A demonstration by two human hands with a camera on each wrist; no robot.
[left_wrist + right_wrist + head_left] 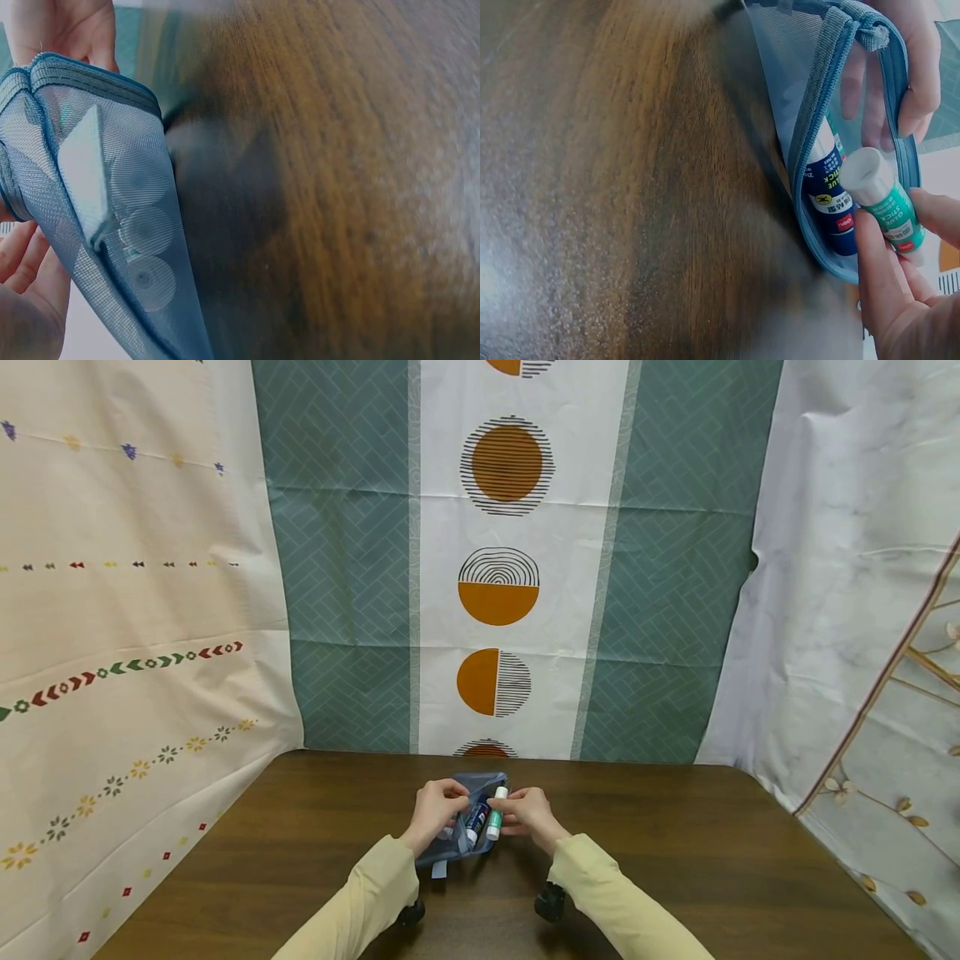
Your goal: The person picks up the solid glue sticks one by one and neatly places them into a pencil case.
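Note:
A blue mesh zip pouch stands unzipped on the table, its mouth facing my right hand. My left hand holds the pouch's upper rim. Between thumb and fingers, my right hand pinches a green glue stick with white ends, tilted at the pouch opening. Inside leans a dark blue glue stick with a white cap. Through the mesh in the left wrist view, several round white ends show in a row; the rest of those items is blurred by the fabric.
Under the pouch lies a dark brown wooden table. A pale fabric tab sticks out from the pouch's near side. Behind the table hangs a green and white curtain, with patterned cloths at both sides.

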